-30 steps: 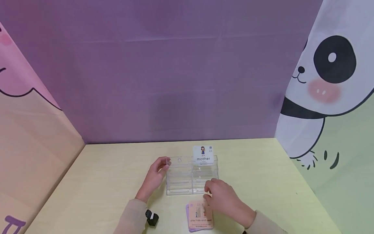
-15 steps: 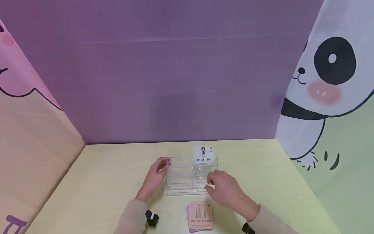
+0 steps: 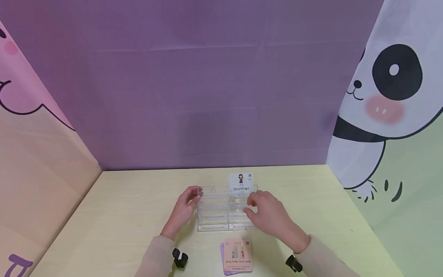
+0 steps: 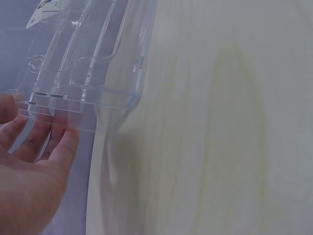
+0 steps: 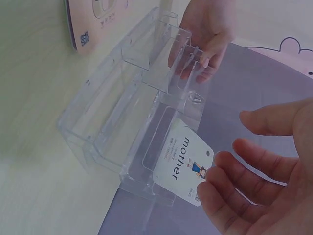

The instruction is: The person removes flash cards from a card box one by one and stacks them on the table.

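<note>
A clear plastic card rack (image 3: 212,211) with stepped slots in two columns stands on the table. My left hand (image 3: 182,209) grips its upper left edge; in the left wrist view the thumb is on one side and the fingers (image 4: 58,142) are behind the see-through plastic. A white card marked "mother" (image 3: 241,184) sits upright in the top right slot. Just below and to the right of this card hovers my right hand (image 3: 271,215), with nothing between thumb and fingers. In the right wrist view its loosely bent fingers (image 5: 230,181) appear close beside the card's picture end.
In front of the rack lies a small stack of cards (image 3: 238,256), an orange "play hide-and-seek" one on top and a purple edge beneath. A purple backdrop (image 3: 214,115) rises behind the table (image 3: 138,200), with printed panels at both sides.
My right hand has moved up and away from the card stack, over the rack's right column toward the "mother" card. The left hand has kept its hold on the rack.
</note>
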Available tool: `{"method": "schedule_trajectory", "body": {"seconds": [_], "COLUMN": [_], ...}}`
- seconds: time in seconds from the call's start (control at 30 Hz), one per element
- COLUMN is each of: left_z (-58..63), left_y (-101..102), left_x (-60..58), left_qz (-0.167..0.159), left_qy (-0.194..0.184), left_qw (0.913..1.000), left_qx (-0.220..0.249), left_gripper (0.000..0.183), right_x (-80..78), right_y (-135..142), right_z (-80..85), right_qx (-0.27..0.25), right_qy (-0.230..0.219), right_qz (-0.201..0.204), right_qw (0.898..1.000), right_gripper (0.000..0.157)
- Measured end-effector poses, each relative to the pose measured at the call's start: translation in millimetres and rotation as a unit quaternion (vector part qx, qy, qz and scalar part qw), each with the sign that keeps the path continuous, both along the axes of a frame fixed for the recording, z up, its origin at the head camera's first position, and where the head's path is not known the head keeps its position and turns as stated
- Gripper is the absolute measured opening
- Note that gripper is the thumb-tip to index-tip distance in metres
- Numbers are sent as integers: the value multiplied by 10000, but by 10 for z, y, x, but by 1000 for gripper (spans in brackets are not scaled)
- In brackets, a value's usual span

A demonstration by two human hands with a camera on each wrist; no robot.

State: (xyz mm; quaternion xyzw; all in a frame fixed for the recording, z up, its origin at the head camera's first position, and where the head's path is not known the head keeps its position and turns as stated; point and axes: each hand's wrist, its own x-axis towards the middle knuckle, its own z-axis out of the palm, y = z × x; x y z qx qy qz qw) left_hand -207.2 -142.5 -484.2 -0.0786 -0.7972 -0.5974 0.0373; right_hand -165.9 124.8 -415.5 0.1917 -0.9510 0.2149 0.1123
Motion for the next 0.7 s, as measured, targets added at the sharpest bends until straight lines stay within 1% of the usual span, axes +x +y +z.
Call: {"method": "schedule_trajectory", "body": {"seconds": [0.13, 0.37, 0.4, 0.7], "left_z": [-175, -181, -206, -222], "left_y": [-39, -45, -52, -52], "left_x": [-104, -105, -119, -121], "left_qz": [13, -2, 4, 5], "left_qy": [16, 46, 68, 4], "left_qw": [10000, 10000, 10000, 9999], "left_qx": [61, 66, 50, 105], "left_gripper": [27, 27, 27, 27], "right_x": [-36, -102, -111, -177], "right_y": [5, 14, 16, 28], "right_z": [35, 54, 54, 101], "right_qx": [-146, -406, -433, -807], "right_qy": [67, 222, 270, 542], "right_qz": [-81, -188, -195, -156], "right_qw": [9998, 9988, 9985, 9951], "right_gripper": [15, 17, 17, 17]}}
